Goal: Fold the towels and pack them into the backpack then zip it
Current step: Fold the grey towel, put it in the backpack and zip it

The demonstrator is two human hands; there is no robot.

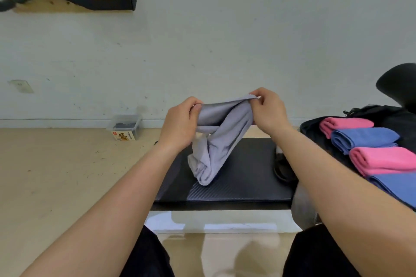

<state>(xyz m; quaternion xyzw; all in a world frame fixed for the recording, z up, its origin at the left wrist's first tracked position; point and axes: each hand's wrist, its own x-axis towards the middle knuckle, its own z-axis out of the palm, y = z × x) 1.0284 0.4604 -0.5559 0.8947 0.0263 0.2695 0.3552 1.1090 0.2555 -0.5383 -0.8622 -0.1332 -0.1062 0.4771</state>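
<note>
**Work surface.** A black mat (247, 177) lies in front of the person. It is judged the right place for the fold, being flat and wider than the cloth now held over it.

**Backpack.** The black backpack (387, 114) lies open on the right, just beside the mat. It is not zipped.

**Packed stock.** 4 folded towels lie in a row on the open backpack, each touching the next. From far to near they are a pink towel (344, 123), a blue towel (364, 137), a second pink towel (382, 159) and a second blue towel (398, 186).

**Item in hand.** The grey towel (222, 139) hangs above the mat. Its top edge is stretched between the 2 hands, and the rest hangs twisted and bunched with its lower end reaching the mat.

**Hands.** The left hand (180, 123) grips the left end of the top edge with its fingers curled round the cloth. The right hand (267, 110) pinches the right end between thumb and fingertips.

**Assessment.** The step in hand is judged to be opening the grey towel out before fold 1.

**Recommendations:**
1. Locate both true corners of 1 edge, since the left grip appears to take a bunch rather than a corner.
2. Draw the hands apart and shake the twist out.
3. Lay the cloth flat on the mat and match its edges before creasing.
4. Fold it to the width of the 4 packed towels so that it seats in the row.

**Risk.** A trapped twist gives a bulky fold and may hinder the zip.
</note>
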